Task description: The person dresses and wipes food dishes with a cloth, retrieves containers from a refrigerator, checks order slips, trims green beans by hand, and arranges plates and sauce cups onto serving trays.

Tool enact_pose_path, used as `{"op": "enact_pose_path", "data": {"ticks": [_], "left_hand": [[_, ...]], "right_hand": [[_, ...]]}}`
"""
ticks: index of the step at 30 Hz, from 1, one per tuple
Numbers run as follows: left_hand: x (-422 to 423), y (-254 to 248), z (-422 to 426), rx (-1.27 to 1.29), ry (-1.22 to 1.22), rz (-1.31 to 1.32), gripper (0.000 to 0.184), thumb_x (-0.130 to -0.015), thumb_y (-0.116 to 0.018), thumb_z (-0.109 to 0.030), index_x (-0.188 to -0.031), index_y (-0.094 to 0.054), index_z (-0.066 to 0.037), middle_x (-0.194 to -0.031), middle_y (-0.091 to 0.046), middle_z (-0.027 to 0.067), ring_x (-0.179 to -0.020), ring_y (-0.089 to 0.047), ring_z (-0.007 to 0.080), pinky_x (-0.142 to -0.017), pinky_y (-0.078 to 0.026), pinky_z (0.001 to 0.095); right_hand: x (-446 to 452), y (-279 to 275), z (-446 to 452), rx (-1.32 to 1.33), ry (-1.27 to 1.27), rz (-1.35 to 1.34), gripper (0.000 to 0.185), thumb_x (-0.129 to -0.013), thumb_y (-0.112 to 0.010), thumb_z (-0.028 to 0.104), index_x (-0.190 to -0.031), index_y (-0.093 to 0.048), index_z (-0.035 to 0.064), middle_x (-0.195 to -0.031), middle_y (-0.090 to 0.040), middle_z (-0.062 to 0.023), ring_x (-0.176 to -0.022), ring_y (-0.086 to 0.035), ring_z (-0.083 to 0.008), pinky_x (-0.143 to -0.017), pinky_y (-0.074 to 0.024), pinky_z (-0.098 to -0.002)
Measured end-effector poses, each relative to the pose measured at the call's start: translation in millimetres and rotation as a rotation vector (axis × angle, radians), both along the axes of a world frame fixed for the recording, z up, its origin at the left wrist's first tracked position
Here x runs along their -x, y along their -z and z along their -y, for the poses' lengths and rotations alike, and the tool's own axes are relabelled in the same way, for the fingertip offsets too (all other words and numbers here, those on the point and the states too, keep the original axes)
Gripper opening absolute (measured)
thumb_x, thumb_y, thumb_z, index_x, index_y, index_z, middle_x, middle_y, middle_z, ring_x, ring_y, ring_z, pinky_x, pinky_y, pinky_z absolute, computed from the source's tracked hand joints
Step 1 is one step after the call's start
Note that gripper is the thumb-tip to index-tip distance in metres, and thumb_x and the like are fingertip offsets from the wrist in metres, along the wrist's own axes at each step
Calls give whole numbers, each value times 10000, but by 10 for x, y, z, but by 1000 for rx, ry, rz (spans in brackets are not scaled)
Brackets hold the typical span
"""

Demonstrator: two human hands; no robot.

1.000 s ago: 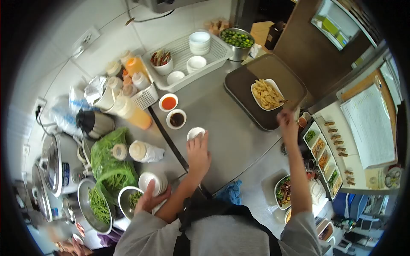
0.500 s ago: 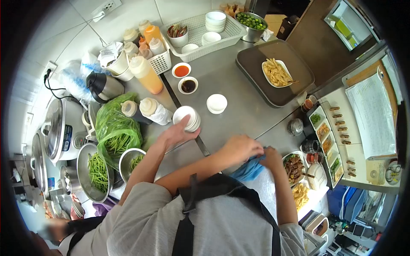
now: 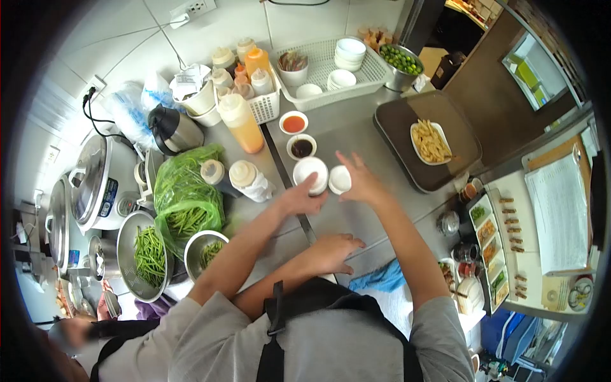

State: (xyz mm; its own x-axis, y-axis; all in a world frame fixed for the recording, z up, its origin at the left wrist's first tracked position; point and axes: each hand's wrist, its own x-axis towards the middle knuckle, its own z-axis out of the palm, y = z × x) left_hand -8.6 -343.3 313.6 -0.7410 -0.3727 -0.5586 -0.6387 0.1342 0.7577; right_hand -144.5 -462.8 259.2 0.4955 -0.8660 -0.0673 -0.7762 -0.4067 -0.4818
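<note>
My left hand is held low over the steel counter, fingers apart and holding nothing. My right hand reaches forward with fingers spread around the right side of a small white bowl; whether it touches the bowl is unclear. From the left, a co-worker's hand is on a small stack of white bowls, close beside mine. Behind these stand a cup of dark sauce and a cup of red sauce. A blue cloth lies on the counter below my right forearm.
A brown tray with a dish of fries is at the right. Squeeze bottles, green beans in a bag and a colander crowd the left. A white basket holds more bowls at the back.
My right hand has left the blue cloth and reached forward to the small white bowl. My left hand has drawn back from the cloth. The co-worker's hand and bowl stack moved forward. The view shifted.
</note>
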Motion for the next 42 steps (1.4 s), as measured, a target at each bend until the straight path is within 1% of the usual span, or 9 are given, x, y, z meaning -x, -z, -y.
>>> {"op": "enact_pose_path", "data": {"ticks": [1, 5, 9, 15, 25, 32, 35, 38, 42], "left_hand": [[-59, -42, 94, 45, -17, 5, 887, -775, -695, -422, -1438, -178, -140, -1468, -177, 121, -1342, -182, 370, -1104, -128, 442], [-398, -109, 71, 879, -422, -95, 644, -683, -775, -192, -1268, -521, -105, -1239, -495, 175, -1142, -484, 340, -936, -416, 416], [-477, 48, 186, 922, -946, -151, 723, -643, -792, -146, -1300, -493, -110, -1330, -406, 196, -1219, -398, 398, -1001, -360, 464], [-506, 531, 538, 807, -1158, -74, 789, -591, -851, -176, -1295, -499, -114, -1345, -370, 236, -1220, -388, 418, -1017, -343, 479], [-391, 939, 669, 676, -1209, -84, 818, -504, -885, -107, -1239, -530, -150, -1316, -375, 200, -1204, -434, 388, -1003, -417, 443], [-445, 880, 817, 636, -1179, -157, 828, -484, -865, -60, -1237, -533, -159, -1290, -450, 149, -1160, -506, 359, -929, -483, 417], [-476, 817, 832, 542, -1170, -170, 842, -488, -855, -56, -1254, -524, -167, -1285, -456, 155, -1171, -496, 360, -948, -465, 418], [-464, 841, 824, 527, -1247, -312, 843, -510, -834, -54, -1281, -515, -173, -1269, -464, 162, -1178, -487, 355, -961, -444, 413], [-321, 616, 905, 673, -1328, -516, 860, -507, -809, -44, -1300, -488, -130, -1222, -480, 148, -1154, -491, 323, -971, -427, 389]], "right_hand": [[-57, 91, 128, -82, -53, -39, 942, -516, -858, 216, -1352, -425, 223, -1374, -427, -202, -1218, -479, -381, -978, -435, -433], [-157, 230, 424, -179, -106, -128, 828, -479, -849, 195, -1224, -490, 180, -1261, -527, -167, -1139, -542, -351, -929, -470, -423], [23, -46, 1022, -187, 145, 149, 731, -498, -818, 171, -1169, -527, 165, -1103, -599, -158, -1036, -590, -336, -876, -488, -424], [28, -425, 2774, 519, 293, 333, 667, -549, -789, 199, -1155, -520, 127, -998, -640, -168, -933, -625, -349, -828, -498, -407], [-116, 310, 4125, -153, 25, -177, 889, -499, -865, 281, -1275, -470, 99, -1128, -625, -156, -1049, -604, -294, -895, -484, -358], [-190, 195, 3980, -59, 78, -388, 1058, -577, -845, 294, -1438, -261, 105, -1330, -471, -225, -1226, -476, -338, -1042, -385, -383], [-153, 69, 3697, 221, 179, -138, 1027, -628, -819, 288, -1457, -242, 103, -1390, -407, -222, -1293, -395, -353, -1076, -339, -401], [-6, -185, 2961, 431, 133, 168, 736, -756, -723, 172, -1398, -375, 85, -1377, -438, -175, -1269, -420, -334, -1061, -335, -411], [243, -451, 1449, 219, 165, 413, 580, -798, -690, 165, -1328, -474, 73, -1313, -511, -124, -1229, -470, -271, -1030, -362, -374]]}}
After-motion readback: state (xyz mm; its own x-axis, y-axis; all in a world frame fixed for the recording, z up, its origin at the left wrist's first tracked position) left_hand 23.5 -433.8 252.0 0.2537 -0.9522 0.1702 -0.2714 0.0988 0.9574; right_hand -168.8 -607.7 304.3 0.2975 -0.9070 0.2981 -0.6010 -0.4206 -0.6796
